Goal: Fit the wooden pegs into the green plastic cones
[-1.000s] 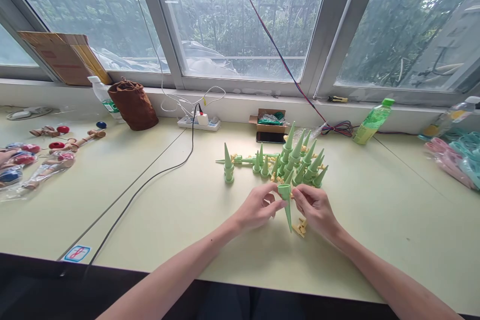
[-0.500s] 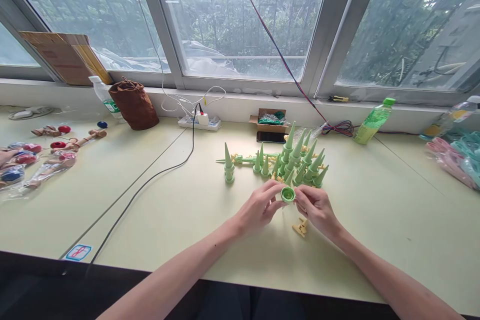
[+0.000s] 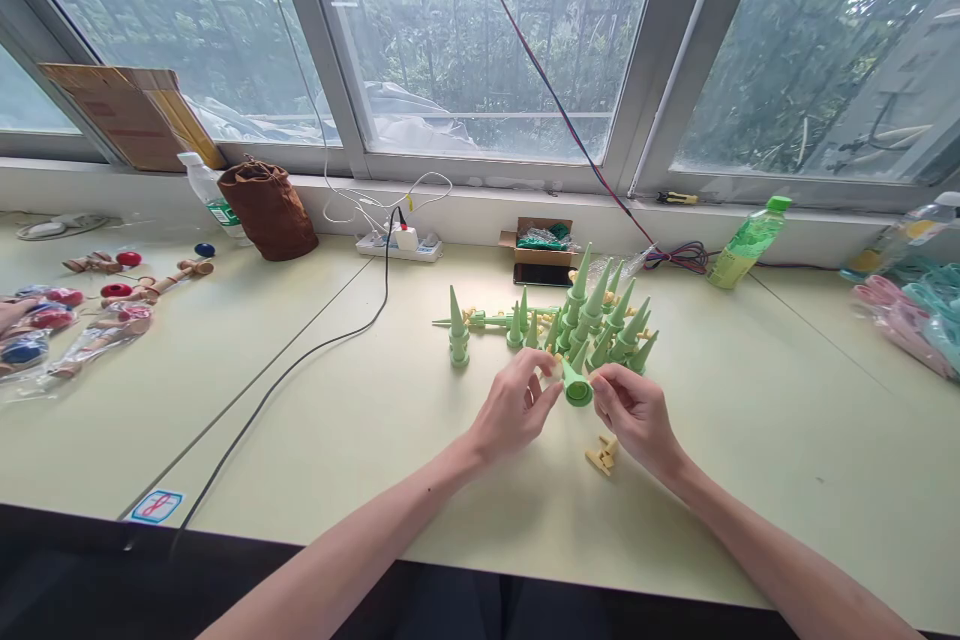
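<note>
Between my two hands is a green cone piece (image 3: 577, 390), its round hollow base facing me. My right hand (image 3: 630, 410) pinches it at the right edge. My left hand (image 3: 521, 400) is at its left, thumb and forefinger parted, the thumb tip near the base. Just behind stands a cluster of pointed green cones (image 3: 592, 310) with small yellow parts among them. A separate green cone (image 3: 458, 330) stands upright to the left of the cluster. Small yellow pieces (image 3: 601, 456) lie on the table below my right hand.
At the far left a person's hand (image 3: 13, 312) is near bagged wooden toys (image 3: 105, 335). Along the back are a brown pouch (image 3: 268, 210), a power strip (image 3: 420, 248), a small box (image 3: 540, 238), a phone (image 3: 544, 274) and a green bottle (image 3: 750, 240). A black cable (image 3: 300, 357) crosses the table.
My left thumb and forefinger have parted from the green piece and drawn slightly left. The piece has tilted, so its side shows more. My right hand has barely moved.
</note>
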Demonstrator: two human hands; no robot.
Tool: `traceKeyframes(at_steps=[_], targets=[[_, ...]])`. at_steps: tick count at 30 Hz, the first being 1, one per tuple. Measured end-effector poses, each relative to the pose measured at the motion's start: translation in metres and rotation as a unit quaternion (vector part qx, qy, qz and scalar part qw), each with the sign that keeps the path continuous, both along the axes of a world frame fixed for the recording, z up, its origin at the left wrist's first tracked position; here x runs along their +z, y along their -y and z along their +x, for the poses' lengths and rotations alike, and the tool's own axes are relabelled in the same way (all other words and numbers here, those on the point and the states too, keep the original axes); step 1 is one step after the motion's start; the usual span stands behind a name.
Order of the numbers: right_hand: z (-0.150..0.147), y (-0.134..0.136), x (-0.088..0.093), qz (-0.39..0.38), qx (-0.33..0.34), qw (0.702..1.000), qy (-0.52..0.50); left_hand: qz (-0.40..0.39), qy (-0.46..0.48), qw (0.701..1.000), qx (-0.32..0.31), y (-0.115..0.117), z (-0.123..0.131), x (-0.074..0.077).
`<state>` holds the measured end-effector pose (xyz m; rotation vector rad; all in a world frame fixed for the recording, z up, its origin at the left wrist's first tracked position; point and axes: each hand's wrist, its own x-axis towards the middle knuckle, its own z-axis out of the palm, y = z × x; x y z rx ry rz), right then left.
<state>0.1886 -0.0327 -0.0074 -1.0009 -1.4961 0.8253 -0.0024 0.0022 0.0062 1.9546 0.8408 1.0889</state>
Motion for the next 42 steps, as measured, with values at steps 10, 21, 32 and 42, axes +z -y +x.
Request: traceKeyframes(at_steps=[10, 21, 32, 42], targets=[[0.001, 0.0, 0.003, 0.034, 0.006, 0.997, 0.064, -0.289, 0.027, 0.941, -0.173, 0.002, -0.003, 0.009], [-0.002, 0.001, 0.006, 0.013, 0.013, 0.998, 0.067, -0.137, -0.023, 0.983, -0.12, 0.004, -0.003, 0.006], [-0.002, 0.003, 0.004, 0.001, 0.008, 0.998, 0.063, 0.07, -0.061, 0.992, -0.086, 0.003, -0.001, -0.008], [-0.002, 0.001, 0.002, 0.031, -0.053, 0.997, 0.049, -0.053, -0.005, 0.999, 0.006, 0.004, 0.002, 0.001]])
